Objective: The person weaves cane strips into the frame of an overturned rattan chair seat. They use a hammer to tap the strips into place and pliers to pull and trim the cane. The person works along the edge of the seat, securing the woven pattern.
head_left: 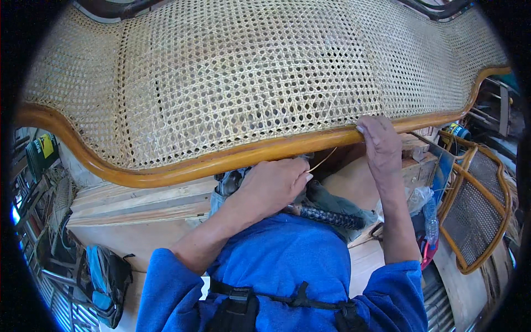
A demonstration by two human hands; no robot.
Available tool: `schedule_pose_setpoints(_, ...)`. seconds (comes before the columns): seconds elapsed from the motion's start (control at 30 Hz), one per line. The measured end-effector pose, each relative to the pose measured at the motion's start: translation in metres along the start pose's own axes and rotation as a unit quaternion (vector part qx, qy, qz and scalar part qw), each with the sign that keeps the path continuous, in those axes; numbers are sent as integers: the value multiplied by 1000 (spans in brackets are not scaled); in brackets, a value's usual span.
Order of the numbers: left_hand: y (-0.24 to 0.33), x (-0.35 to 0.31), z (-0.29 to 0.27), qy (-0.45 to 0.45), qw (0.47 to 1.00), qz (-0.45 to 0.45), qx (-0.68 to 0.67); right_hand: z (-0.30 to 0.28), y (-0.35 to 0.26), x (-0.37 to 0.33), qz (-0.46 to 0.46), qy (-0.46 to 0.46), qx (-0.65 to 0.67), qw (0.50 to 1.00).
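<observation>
A large woven cane panel (260, 72) spreads across the upper view, edged along its near side by a curved, varnished orange-brown wooden rail (221, 160). Below the middle of that rail, my left hand (274, 185) is closed, its thumb and finger pinching a thin cane strand (324, 159). The strand rises from the pinch toward the rail's underside. My right hand (381, 145) is curled over the rail farther right, thumb at the cane's edge. Whether it also holds a bit of strand there is hidden by the fingers.
Under the panel sits a pale wooden box or bench (144, 216). A smaller cane-panelled frame (475, 207) leans at the right, near a clear plastic bottle (431, 218). A dark and blue backpack (105, 282) stands at lower left. Grey-green cloth (332, 202) lies before my waist.
</observation>
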State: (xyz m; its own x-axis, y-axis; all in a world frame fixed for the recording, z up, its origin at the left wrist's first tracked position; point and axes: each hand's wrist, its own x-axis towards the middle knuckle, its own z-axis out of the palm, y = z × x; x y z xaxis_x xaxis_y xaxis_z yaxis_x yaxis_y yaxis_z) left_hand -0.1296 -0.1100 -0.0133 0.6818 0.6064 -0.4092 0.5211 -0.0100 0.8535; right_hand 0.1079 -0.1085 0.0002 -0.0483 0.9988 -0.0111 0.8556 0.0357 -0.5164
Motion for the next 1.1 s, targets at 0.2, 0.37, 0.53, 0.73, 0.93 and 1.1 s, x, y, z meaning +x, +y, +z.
schedule_pose_setpoints(0.2, 1, 0, -1, -3, 1000, 4, 2, -12, -1, 12, 5, -85, 5, 996)
schedule_pose_setpoints(0.37, -1, 1, 1, 3, 1000, 0, -1, -12, 8, 21, -42, -149, -51, 987)
schedule_pose_setpoints(0.53, 2, 1, 2, 20, 1000, -19, 5, -13, -1, 22, -104, -136, -111, 979)
schedule_pose_setpoints(0.73, 7, 2, 3, 43, 999, -4, 33, -8, 7, 19, -120, -107, -146, 976)
schedule_pose_setpoints(0.93, 5, 4, 16, 69, 996, -24, 50, -36, 46, -32, 59, 134, 70, 987)
schedule_pose_setpoints(1.1, 24, -8, 23, 55, 992, -52, 102, -59, 53, -173, 334, 188, 110, 917)
